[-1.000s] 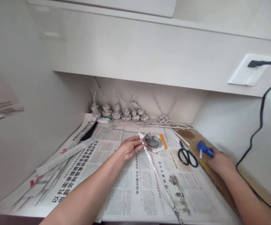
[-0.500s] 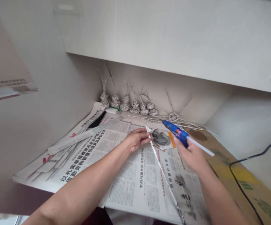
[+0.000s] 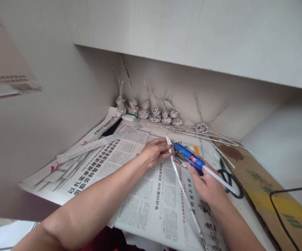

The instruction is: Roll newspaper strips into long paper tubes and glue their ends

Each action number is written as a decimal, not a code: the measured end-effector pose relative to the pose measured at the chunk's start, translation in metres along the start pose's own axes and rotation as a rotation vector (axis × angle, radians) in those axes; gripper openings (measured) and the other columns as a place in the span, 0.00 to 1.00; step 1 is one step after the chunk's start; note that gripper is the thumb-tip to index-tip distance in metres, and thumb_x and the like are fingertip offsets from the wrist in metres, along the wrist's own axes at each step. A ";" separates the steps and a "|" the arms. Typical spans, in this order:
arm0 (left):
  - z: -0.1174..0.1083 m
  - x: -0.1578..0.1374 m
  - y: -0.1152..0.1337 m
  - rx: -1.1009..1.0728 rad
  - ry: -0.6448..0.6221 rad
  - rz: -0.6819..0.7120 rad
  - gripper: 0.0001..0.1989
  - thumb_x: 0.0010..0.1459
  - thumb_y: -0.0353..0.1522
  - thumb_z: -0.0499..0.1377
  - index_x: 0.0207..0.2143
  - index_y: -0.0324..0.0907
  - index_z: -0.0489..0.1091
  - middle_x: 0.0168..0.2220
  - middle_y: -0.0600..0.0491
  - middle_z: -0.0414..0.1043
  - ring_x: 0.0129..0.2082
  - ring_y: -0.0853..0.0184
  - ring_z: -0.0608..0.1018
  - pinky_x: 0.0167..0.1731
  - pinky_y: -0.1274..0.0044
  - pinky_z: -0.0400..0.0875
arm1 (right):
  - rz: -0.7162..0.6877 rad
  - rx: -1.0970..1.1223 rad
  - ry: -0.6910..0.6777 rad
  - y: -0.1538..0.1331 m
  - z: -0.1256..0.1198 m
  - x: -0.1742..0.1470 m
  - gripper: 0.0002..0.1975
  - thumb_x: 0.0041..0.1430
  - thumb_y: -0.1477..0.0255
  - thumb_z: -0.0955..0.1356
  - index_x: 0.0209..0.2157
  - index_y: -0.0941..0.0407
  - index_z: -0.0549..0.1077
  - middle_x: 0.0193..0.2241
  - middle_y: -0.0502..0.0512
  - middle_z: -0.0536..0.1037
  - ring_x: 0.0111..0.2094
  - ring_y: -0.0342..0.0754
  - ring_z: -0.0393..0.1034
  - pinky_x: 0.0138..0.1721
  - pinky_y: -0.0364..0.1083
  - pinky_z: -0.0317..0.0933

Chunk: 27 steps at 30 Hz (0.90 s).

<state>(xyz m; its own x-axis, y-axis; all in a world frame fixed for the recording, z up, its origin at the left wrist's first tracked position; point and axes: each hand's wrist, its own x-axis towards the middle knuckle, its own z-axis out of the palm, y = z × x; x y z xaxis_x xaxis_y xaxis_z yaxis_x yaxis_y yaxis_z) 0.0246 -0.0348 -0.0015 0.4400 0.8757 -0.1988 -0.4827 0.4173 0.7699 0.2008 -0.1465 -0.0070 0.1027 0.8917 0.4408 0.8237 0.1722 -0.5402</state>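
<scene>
My left hand (image 3: 155,151) pinches the upper end of a long rolled paper stick (image 3: 183,190), which slants down toward the table's front edge. In my right hand (image 3: 208,181) is a blue glue gun (image 3: 189,155) with a clear glue stick jutting from its back. The gun's nozzle points at the pinched end of the paper stick, very close to it; I cannot tell if they touch. Beneath the gun lies a small card with an orange edge (image 3: 196,150), partly hidden by the gun and my fingers.
Newspaper sheets (image 3: 137,202) cover the table. Several woven paper gourds (image 3: 144,111) line the back wall, beside a paper ring with spokes (image 3: 201,128). Black scissors (image 3: 229,179) lie at the right near cardboard (image 3: 268,195) and a black cable (image 3: 273,209). Paper strips (image 3: 96,143) are at left.
My right hand has brought the glue gun left and down, its nozzle now near the paper stick's end. The view has shifted, and the scissors have come into sight.
</scene>
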 end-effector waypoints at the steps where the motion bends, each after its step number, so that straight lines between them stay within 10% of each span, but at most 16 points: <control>1: 0.000 -0.001 0.000 0.001 0.001 0.006 0.13 0.49 0.19 0.61 0.39 0.33 0.71 0.33 0.45 0.75 0.27 0.65 0.80 0.26 0.79 0.76 | 0.001 -0.002 -0.002 0.000 0.000 0.000 0.13 0.60 0.64 0.64 0.45 0.54 0.68 0.31 0.51 0.75 0.28 0.47 0.68 0.32 0.44 0.62; 27: 0.002 -0.003 -0.001 0.033 -0.014 0.076 0.13 0.47 0.19 0.62 0.36 0.36 0.72 0.30 0.48 0.75 0.26 0.66 0.79 0.26 0.76 0.76 | -0.060 -0.071 -0.072 -0.010 -0.007 0.002 0.10 0.62 0.66 0.61 0.44 0.53 0.65 0.37 0.53 0.72 0.37 0.48 0.67 0.38 0.45 0.60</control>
<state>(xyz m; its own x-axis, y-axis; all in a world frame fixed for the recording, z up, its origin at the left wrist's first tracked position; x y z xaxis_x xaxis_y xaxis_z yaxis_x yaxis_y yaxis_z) 0.0255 -0.0382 -0.0004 0.4138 0.9010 -0.1305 -0.4902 0.3413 0.8020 0.1964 -0.1491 0.0043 0.0139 0.9090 0.4165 0.8650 0.1980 -0.4611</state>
